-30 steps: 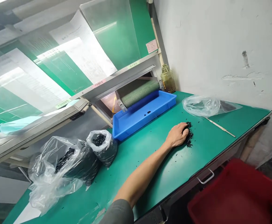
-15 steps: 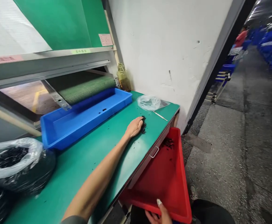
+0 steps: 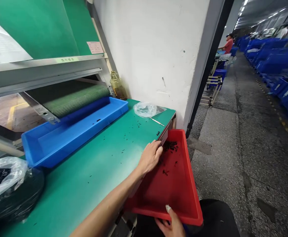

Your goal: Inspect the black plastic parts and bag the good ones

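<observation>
My left hand (image 3: 150, 158) rests palm down at the near edge of the green table top (image 3: 84, 174), just above a red plastic tray (image 3: 170, 187). No object shows in its slightly curled fingers. My right hand (image 3: 170, 223) grips the tray's near rim from below, with the thumb on top. Small black pieces (image 3: 170, 146) lie heaped in the tray's far corner, with a few loose ones nearby. More of them are scattered across the green top.
A blue tray (image 3: 55, 144) lies beside a green ribbed roller (image 3: 72, 100). A bag of black pieces (image 3: 8, 191) stands at the left. A clear bag (image 3: 145, 109) and a thin stick (image 3: 157, 121) lie at the far end. A person (image 3: 228, 44) stands beyond blue crates (image 3: 274, 56).
The view has turned right. My left hand has moved off the table's black heap to the edge, and that heap is gone. More black pieces lie in the red tray.
</observation>
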### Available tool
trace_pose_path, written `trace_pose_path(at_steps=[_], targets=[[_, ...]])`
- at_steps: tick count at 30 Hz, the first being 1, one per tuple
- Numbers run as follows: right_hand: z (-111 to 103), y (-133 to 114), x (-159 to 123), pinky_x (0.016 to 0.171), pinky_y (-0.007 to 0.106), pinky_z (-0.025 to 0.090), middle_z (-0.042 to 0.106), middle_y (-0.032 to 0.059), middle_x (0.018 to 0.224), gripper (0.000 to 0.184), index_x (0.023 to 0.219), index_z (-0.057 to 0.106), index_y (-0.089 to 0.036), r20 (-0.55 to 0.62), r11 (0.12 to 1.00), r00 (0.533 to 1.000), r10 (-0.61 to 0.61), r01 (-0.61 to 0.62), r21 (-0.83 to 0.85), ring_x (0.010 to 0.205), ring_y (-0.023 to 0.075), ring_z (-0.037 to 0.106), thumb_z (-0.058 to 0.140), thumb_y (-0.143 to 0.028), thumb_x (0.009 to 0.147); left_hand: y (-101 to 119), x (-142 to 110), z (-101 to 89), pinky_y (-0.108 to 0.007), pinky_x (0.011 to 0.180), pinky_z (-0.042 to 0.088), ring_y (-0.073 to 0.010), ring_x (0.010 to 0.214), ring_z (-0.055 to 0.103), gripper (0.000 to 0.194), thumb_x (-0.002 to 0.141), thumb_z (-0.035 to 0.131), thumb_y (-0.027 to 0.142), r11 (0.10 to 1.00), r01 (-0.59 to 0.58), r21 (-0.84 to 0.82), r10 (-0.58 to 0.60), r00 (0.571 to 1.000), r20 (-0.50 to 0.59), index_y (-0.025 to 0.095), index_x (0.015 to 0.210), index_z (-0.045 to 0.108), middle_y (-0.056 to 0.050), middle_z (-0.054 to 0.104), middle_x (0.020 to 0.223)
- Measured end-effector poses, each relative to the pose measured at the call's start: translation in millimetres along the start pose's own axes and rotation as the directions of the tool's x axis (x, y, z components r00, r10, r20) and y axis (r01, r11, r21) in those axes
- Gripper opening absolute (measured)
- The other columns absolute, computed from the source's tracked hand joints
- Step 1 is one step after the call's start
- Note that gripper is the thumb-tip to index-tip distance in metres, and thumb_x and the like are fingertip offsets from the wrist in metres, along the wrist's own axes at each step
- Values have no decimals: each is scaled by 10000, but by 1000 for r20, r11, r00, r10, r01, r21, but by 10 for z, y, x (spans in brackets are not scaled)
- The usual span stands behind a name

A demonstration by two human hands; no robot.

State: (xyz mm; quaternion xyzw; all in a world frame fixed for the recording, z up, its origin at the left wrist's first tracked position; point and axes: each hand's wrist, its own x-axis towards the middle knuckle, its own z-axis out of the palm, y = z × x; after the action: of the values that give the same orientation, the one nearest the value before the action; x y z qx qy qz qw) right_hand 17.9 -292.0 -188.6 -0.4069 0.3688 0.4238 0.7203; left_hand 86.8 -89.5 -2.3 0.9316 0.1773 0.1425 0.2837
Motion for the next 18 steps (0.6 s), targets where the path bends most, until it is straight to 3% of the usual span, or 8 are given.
trace_pose_path(at_steps=[3, 6, 8, 10, 14, 16, 18], targets=[[11, -65, -48, 797, 496, 585, 642, 52, 1010, 620, 880, 609, -210, -9, 998, 1000, 11, -10, 54, 1095, 339, 562, 860, -429, 357, 167, -75, 13, -428, 1152, 268, -218, 1398, 318, 515, 967, 286, 481, 984, -31, -175, 36, 999, 25, 229, 1400, 407, -75, 417, 1482], [21, -67, -89, 803, 496, 588, 635, 55, 1061, 631, 924, 602, -199, -12, 994, 1000, 24, -22, 104, 1098, 338, 564, 850, -432, 392, 49, -27, -202, -398, 1161, 259, -200, 1389, 335, 491, 967, 288, 467, 977, -74, -199, 61, 996, -69, 232, 1368, 448, -63, 425, 1477], [4, -75, -86, 806, 501, 589, 643, 60, 1040, 637, 931, 595, -194, -3, 986, 997, 76, -75, 146, 1097, 342, 568, 861, -402, 390, -230, -4, -460, -403, 1171, 230, -199, 1401, 311, 497, 964, 271, 477, 997, -37, -74, 24, 986, -165, 223, 1340, 475, -63, 427, 1475], [-30, -107, -42, 806, 505, 593, 650, 55, 983, 658, 928, 585, -197, 2, 973, 989, 146, -144, 179, 1116, 355, 559, 878, -346, 359, -618, -95, -769, -422, 1175, 209, -214, 1408, 297, 573, 944, 247, 533, 992, 102, 72, -81, 965, -250, 179, 1335, 471, -94, 428, 1471], [-87, -205, 148, 758, 475, 619, 644, 51, 946, 606, 893, 574, -235, -43, 942, 954, 298, -286, 174, 1154, 374, 546, 864, -302, 365, -1353, -686, -1311, -426, 1174, 209, -235, 1414, 282, 676, 915, 182, 557, 875, 416, 249, -322, 883, -341, 116, 1380, 399, -133, 385, 1491], [-93, -219, 233, 725, 451, 627, 643, 76, 985, 532, 875, 570, -254, -60, 914, 924, 378, -363, 179, 1153, 370, 554, 823, -376, 423, -1562, -995, -1439, -424, 1169, 226, -244, 1412, 284, 656, 911, 171, 512, 774, 536, 337, -418, 832, -364, 108, 1373, 403, -140, 398, 1482], [-86, -186, 280, 717, 440, 625, 642, 106, 1005, 509, 868, 566, -261, -82, 909, 913, 399, -383, 166, 1158, 369, 552, 766, -502, 466, -1643, -1152, -1456, -438, 1153, 258, -277, 1397, 311, 640, 907, 180, 464, 680, 609, 408, -495, 792, -356, 71, 1345, 432, -173, 419, 1460]])
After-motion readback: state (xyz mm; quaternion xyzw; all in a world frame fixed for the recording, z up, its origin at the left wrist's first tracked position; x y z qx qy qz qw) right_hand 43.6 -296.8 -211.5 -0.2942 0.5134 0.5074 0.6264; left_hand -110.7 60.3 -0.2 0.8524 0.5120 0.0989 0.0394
